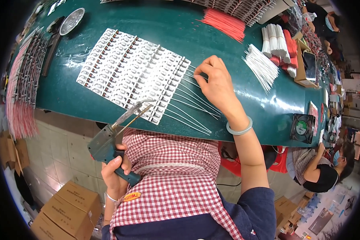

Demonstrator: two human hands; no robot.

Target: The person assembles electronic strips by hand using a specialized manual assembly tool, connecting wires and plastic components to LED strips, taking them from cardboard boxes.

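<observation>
My left hand (118, 170) is wrapped round the grip of a dark green soldering gun (102, 142). The gun's tip reaches over the near right corner of a white panel (136, 76) made of many small circuit boards in rows. At the panel's right edge, my right hand (214, 76) is closed in a pinch with thumb and forefinger on a thin white wire (191, 71). Several white wires (192, 100) run out from that same edge below the hand, fanning to the right across the green table (260, 116).
Loose white wires (261, 68) and red wires (224, 25) lie at the far right, beside tied bundles (275, 42). A phone (309, 64) rests in a cardboard box. A small fan (303, 129) stands near the right edge. Wired boards (24, 80) are stacked at left, near a metal dish (72, 22).
</observation>
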